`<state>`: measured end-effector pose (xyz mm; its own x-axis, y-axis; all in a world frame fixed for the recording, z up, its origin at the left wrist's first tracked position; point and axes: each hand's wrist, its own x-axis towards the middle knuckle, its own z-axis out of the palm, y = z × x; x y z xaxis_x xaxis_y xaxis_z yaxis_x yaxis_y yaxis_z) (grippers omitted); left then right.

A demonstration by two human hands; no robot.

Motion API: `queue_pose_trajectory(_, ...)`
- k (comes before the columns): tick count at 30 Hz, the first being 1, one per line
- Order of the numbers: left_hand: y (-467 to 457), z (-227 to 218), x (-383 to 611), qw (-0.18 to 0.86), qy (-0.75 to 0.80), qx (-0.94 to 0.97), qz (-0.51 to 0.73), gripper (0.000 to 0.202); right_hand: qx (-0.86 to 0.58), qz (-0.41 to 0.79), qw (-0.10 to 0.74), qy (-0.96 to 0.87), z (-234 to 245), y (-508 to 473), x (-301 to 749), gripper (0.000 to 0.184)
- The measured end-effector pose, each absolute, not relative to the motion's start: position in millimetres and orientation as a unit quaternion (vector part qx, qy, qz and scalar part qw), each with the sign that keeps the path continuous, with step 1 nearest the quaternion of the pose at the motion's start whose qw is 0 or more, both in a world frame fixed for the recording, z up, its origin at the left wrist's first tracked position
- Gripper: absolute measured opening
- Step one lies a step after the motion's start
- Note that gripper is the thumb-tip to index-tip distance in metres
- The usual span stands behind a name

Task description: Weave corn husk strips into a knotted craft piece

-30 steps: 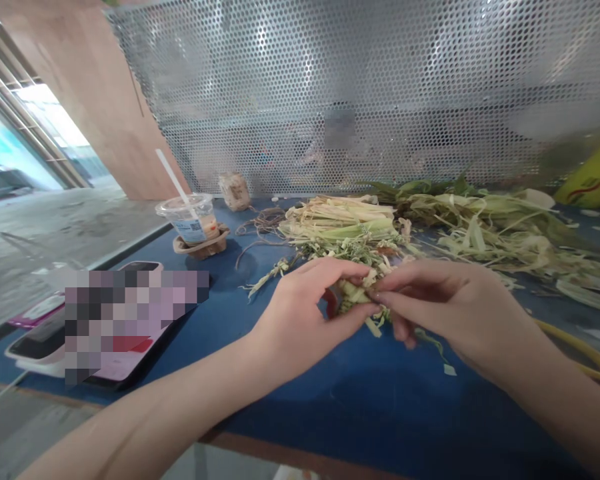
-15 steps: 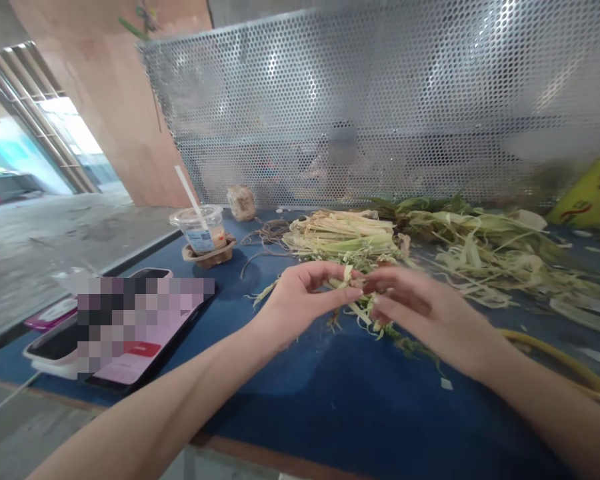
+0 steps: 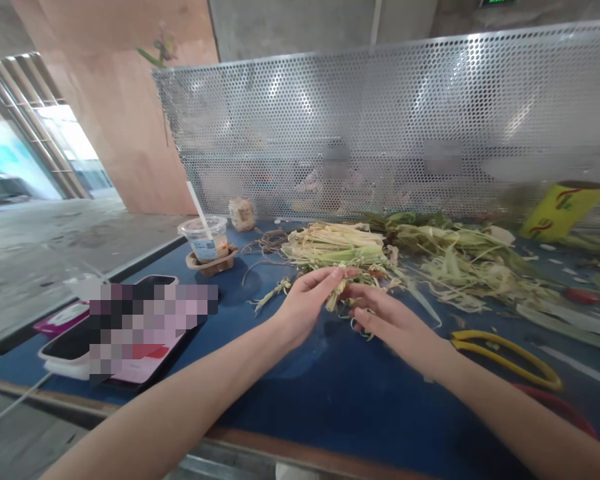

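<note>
Both my hands meet over the blue table (image 3: 330, 393), just in front of a heap of pale yellow-green plant strips (image 3: 337, 245). My left hand (image 3: 307, 300) is closed in a pinch on a small bundle of strips (image 3: 336, 293) that hangs from its fingertips. My right hand (image 3: 387, 320) is beside it, fingers curled and touching the same bundle from the right and below; its fingertips are slightly blurred. A few loose shreds lie under the hands.
A plastic cup with a straw (image 3: 205, 239) sits in a paper holder at the back left, near coiled twine (image 3: 265, 240). A phone (image 3: 130, 327) lies at the left edge. Yellow-handled pliers (image 3: 505, 350) lie to the right. More leaves (image 3: 460, 257) spread before a perforated metal screen (image 3: 380, 127).
Both hands have moved away from me toward the heap, still working the small bundle. The camera has tilted up, so the screen's top and the yellow pliers now show.
</note>
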<state>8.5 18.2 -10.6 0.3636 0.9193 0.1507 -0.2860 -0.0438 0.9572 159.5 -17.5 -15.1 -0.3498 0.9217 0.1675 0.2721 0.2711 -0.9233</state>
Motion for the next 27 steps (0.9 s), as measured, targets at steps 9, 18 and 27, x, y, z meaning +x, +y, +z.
queue_pose_trajectory(9, 24.8, -20.7, 16.1, 0.672, 0.249, 0.487, 0.499, 0.025, -0.448, 0.44, 0.449, -0.635, -20.7, -3.6, 146.6, 0.042)
queue_pose_trajectory(18, 36.7, -15.0, -2.6, 0.519, 0.331, 0.612, 0.498, 0.036, -0.547, 0.178, 0.441, -0.689, -23.7, 0.2, 155.0, 0.031)
queue_pose_trajectory(27, 39.9, -15.0, -9.8, 0.439, 0.303, 0.661, 0.528, 0.029, -0.572, 0.036, 0.358, -0.737, -13.2, 6.4, 143.9, 0.022)
